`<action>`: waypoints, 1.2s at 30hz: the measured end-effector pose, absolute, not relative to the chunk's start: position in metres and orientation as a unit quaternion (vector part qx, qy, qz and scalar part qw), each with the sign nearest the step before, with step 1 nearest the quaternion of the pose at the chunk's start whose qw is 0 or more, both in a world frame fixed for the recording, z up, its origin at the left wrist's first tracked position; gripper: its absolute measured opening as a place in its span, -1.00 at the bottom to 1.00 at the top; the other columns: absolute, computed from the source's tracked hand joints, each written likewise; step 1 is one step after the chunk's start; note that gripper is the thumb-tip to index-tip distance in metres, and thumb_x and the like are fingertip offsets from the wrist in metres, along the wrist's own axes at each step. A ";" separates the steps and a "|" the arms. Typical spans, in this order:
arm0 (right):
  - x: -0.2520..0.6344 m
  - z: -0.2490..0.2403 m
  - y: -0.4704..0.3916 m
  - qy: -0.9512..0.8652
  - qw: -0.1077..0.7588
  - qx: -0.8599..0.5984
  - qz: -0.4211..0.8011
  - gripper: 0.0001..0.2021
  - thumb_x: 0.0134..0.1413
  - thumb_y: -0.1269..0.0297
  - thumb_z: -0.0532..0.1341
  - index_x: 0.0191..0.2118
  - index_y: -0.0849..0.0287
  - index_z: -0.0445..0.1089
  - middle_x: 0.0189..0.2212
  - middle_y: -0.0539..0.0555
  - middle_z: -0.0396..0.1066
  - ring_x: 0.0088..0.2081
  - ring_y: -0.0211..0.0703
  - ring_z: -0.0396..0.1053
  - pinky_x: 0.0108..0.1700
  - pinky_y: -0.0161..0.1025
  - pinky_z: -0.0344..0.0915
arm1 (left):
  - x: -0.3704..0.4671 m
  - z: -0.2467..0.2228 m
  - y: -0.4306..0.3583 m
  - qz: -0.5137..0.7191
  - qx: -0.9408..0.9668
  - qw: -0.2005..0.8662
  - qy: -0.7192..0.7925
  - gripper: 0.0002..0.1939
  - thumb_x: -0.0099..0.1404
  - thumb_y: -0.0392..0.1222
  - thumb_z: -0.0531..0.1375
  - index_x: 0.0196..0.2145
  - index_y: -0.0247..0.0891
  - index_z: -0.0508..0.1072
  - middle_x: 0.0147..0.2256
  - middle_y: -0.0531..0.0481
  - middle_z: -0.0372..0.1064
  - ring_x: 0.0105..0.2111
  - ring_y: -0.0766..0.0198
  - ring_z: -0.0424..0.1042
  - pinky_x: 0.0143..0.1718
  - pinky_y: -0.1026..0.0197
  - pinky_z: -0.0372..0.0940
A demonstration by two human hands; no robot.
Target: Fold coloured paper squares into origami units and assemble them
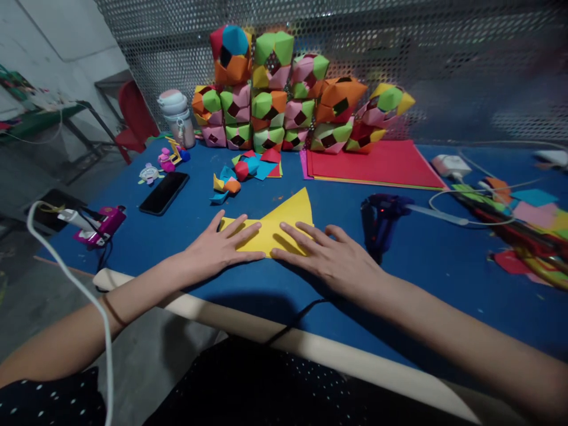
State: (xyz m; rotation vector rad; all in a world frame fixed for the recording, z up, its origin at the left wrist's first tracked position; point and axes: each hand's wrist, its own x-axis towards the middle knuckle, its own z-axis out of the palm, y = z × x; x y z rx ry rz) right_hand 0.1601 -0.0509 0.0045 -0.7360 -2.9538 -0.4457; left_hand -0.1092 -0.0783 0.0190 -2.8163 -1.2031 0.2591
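Note:
A folded sheet of yellow paper (284, 216) lies on the blue table in front of me, one loose pointed corner standing up at its far right. My left hand (222, 239) rests flat on its left part, fingers spread. On the right part, my right hand (328, 251) presses down with its fingers stretched out and apart. Neither hand grips the paper; both touch it from above. Fingers cover some of the near folded edge. Close to my right hand stands a dark blue glue gun (384, 222) with a glue stick in its back.
Stacked paper ornaments (268, 109) line the table's back against a perforated metal panel (399, 59). Red paper sheets (368, 163) lie behind the glue gun. To the left are a phone (164, 193), a bottle (177, 115) and a purple power strip (101, 226). Folded scraps (242, 171) lie beyond my hands.

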 end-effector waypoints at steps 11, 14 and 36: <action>0.162 0.009 -0.046 -0.964 0.010 -0.187 -0.189 -0.56 0.05 0.41 0.17 0.07 -0.02 0.30 0.16 0.17 0.19 0.12 0.13 0.18 -0.12 -0.02 0.21 | -0.127 0.017 -0.083 0.091 -0.916 0.032 -0.391 -0.49 0.36 -0.33 -0.03 0.15 0.23 0.11 0.27 -0.01 -0.07 0.27 0.01 -0.15 0.15 -0.33 -0.24; 0.175 0.006 -0.051 -0.955 0.013 -0.208 -0.211 -0.62 0.04 0.46 0.13 0.00 0.07 0.37 0.14 0.16 0.22 0.11 0.12 0.18 -0.13 -0.02 0.22 | -0.136 0.022 -0.095 0.084 -0.910 0.025 -0.405 -0.50 0.33 -0.39 -0.04 0.14 0.08 0.19 0.19 -0.09 0.10 0.23 0.01 -0.03 0.14 -0.28 -0.15; 0.121 -0.035 -0.093 -0.941 0.186 -0.277 -0.056 -0.60 0.09 0.46 0.04 0.03 0.58 0.32 -0.02 0.41 0.36 0.04 0.12 0.32 0.04 -0.03 0.32 | -0.097 0.008 -0.126 0.007 -0.883 0.038 -0.467 -0.70 0.29 -0.33 -0.03 -0.08 -0.41 0.36 -0.09 -0.24 0.36 -0.09 0.09 0.36 -0.07 0.06 0.33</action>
